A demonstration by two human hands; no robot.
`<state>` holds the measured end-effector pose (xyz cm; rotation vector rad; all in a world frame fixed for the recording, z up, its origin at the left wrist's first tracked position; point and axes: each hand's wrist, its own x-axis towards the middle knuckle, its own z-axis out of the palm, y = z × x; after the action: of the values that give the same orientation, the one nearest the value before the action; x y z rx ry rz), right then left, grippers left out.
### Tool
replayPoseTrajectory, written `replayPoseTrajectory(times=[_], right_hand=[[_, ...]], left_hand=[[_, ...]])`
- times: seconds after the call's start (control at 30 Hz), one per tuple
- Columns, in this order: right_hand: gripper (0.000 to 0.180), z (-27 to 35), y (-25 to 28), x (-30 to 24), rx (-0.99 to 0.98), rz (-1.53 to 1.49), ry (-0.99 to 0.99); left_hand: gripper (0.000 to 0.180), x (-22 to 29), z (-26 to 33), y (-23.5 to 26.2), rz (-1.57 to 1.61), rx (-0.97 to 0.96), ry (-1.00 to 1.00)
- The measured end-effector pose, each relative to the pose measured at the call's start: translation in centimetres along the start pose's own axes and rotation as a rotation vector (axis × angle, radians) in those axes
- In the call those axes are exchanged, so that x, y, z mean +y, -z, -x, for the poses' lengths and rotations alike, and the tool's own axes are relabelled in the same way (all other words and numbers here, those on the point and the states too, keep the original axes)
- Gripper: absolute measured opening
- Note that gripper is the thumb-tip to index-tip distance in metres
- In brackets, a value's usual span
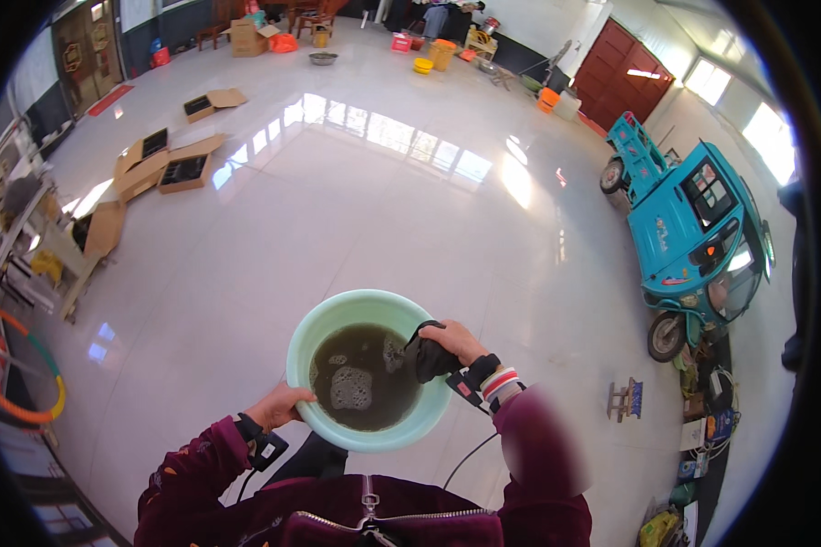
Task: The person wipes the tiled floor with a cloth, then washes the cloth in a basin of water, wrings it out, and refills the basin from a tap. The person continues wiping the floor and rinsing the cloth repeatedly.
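Fingers closed, the left hand (281,406) holds the basin (374,440), the right hand (459,342) the cloth (431,359), water (389,388) already murky, cloth not yet released.

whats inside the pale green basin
Inside the pale green round plastic basin: murky brown water with patches of whitish foam. A dark crumpled cloth, held in the right hand, covers part of the water's right side. The basin's bottom is hidden by the murk.

pale green round basin (367,308) of murky, foamy water (388,390), dark crumpled cloth (433,361) at its right rim
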<state>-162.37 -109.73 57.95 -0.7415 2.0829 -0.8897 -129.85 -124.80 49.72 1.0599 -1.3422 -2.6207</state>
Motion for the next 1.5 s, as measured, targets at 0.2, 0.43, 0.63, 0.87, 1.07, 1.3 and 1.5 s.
replayPoseTrajectory(times=[0.2, 0.43, 0.63, 0.87, 1.07, 1.3, 1.5], right_hand=[[0.043, -10.3, 8.4, -3.4, 0.014, -0.071, -0.064], [0.049, -26.7, 19.9, -5.7, 0.054, -0.022, -0.027], [0.050, -38.9, 29.3, -9.7, 0.077, 0.044, 0.012], [0.049, -53.7, 39.9, -14.3, 0.068, -0.002, 0.038], [0.049, -65.7, 49.2, -18.3, 0.059, -0.035, -0.040], [0.041, -80.4, 60.0, -23.7, 0.032, -0.162, -0.051], [0.042, -95.1, 69.5, -26.5, -0.001, -0.157, -0.016]], left_hand=[[0.046, 10.9, -10.8, -2.1, -0.033, -0.020, 0.027], [0.047, 23.2, -25.8, -5.9, -0.049, -0.028, 0.019], [0.046, 33.5, -36.7, -10.0, -0.033, 0.002, -0.001], [0.044, 45.3, -50.8, -12.9, -0.029, -0.005, -0.020], [0.046, 56.1, -64.1, -14.6, -0.035, -0.042, 0.006], [0.045, 70.2, -77.4, -18.0, -0.035, -0.068, -0.011], [0.044, 80.4, -90.0, -20.3, -0.053, -0.043, -0.016]])
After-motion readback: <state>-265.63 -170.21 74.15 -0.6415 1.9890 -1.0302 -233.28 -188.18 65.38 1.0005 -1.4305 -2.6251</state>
